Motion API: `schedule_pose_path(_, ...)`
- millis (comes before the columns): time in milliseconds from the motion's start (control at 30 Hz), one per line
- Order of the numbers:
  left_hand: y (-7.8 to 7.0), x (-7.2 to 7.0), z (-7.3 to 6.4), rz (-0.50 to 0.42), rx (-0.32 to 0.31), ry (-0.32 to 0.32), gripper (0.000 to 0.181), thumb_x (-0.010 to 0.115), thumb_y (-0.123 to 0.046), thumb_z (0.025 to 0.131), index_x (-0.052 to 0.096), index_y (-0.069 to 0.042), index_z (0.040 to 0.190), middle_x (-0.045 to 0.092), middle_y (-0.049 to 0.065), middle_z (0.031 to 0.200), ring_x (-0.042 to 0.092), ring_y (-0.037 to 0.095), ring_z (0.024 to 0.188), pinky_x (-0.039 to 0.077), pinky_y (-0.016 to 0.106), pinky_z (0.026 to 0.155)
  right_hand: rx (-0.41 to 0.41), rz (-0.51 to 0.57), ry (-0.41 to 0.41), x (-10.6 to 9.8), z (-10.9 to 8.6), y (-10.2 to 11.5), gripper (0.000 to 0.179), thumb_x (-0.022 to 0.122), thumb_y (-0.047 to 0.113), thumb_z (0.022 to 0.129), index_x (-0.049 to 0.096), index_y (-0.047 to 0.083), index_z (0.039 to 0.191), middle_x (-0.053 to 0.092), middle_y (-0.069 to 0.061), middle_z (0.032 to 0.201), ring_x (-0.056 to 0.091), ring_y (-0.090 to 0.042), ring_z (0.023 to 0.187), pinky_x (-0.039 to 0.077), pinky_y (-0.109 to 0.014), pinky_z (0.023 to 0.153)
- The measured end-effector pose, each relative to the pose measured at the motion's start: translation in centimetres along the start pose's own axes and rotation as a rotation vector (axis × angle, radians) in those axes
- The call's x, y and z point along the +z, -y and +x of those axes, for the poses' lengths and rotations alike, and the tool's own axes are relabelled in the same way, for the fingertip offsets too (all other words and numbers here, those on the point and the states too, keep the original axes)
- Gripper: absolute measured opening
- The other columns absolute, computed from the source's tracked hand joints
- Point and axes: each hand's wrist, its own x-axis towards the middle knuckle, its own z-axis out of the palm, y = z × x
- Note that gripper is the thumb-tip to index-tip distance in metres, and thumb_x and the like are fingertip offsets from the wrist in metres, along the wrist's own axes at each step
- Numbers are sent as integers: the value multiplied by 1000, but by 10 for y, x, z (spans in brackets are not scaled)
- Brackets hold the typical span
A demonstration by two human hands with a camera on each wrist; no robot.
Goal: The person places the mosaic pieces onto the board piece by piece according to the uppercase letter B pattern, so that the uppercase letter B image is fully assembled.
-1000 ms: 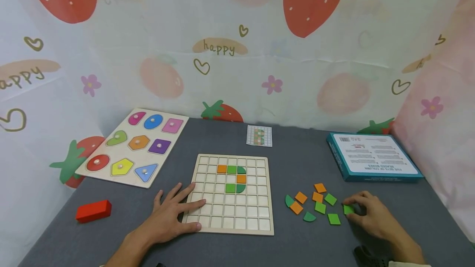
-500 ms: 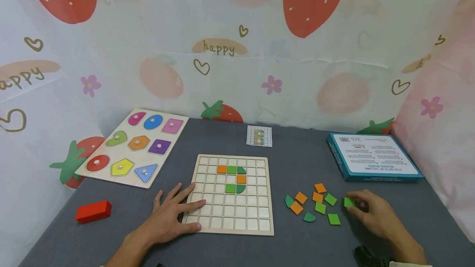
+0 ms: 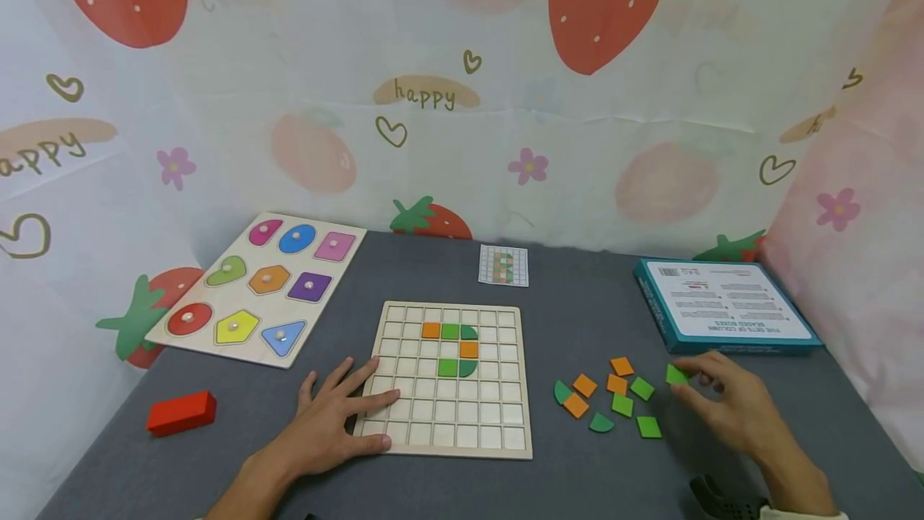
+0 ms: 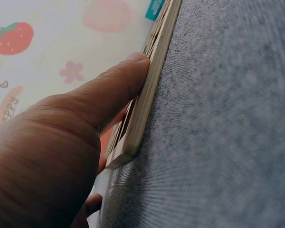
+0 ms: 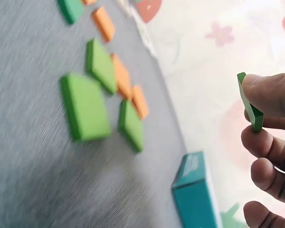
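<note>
I have the right hand (image 3: pixel 736 401) pinching one green square tile (image 3: pixel 675 375) between thumb and fingertips, remaining fingers bent and off it. Tile looks raised over the table (image 3: pixel 577 488), right of the loose pieces, near the teal box (image 3: pixel 729 307); the wrist view gives it to me nearly edge-on. Handling, my guess: light, stiff, rigid wood or plastic (can't tell which), smooth faces so a bit slippery, hard to break but easy to flick or twist. Thin, but the edge has enough thickness to catch. I'd hold it by two opposite edges, or by a face near one side, leaving the far edge free; a light pinch should do, squeezing hard may pop it out. Loose green squares (image 3: pixel 622 404) and orange squares (image 3: pixel 617 384) lie flat, so I'd get a nail under an edge; the dark green quarter-rounds (image 3: pixel 601 422) I'd take across corner and curve. Left hand (image 3: pixel 334 421) is spread, gripping nothing, thumb and index resting on the left side of the grid board (image 3: pixel 469 412). Board looks light and stiff too, might slide, so steady it at the rim.
</note>
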Motion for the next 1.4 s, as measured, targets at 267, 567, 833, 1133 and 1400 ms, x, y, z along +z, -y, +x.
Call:
schedule_pose_path(267, 1, 0, 0, 2, 9, -3, 64, 65, -64, 80, 60, -32, 135, 28, 5, 156, 14, 44, 140, -5, 73, 96, -52, -7, -31, -10, 4, 18, 27, 79, 9, 81, 70, 6, 107, 60, -2, 96, 52, -25, 84, 43, -44, 64)
schedule_pose_path(567, 1, -1, -1, -12, 2, 0, 64, 66, -63, 80, 59, -32, 135, 27, 5, 156, 14, 43, 140, -5, 73, 97, -109, 15, -72, -18, 10, 37, 28, 79, 10, 82, 71, 7, 108, 62, 0, 98, 57, -26, 87, 46, -44, 71)
schedule_pose_path(833, 1, 0, 0, -6, 1, -1, 64, 66, -64, 79, 59, -32, 135, 27, 4, 156, 13, 43, 141, -6, 72, 97, -201, 82, -118, -21, 18, 52, 28, 78, 7, 81, 71, 9, 108, 62, 6, 99, 55, -12, 89, 43, -19, 79)
schedule_pose_path(1133, 0, 0, -1, -15, 0, 1, 64, 67, -63, 79, 60, -31, 135, 27, 5, 156, 13, 43, 141, -6, 72, 97, -315, 199, -153, -22, 29, 72, 38, 80, -5, 74, 71, 8, 109, 63, 5, 99, 54, -9, 88, 41, -14, 81)
schedule_pose_path(1400, 0, 0, 0, -20, 5, 0, 64, 67, -63, 79, 60, -32, 135, 28, 5, 156, 13, 44, 140, -6, 73, 97, -338, 246, -127, -18, 40, 90, 34, 79, -4, 76, 71, 7, 108, 63, 6, 101, 53, -11, 88, 41, -19, 76)
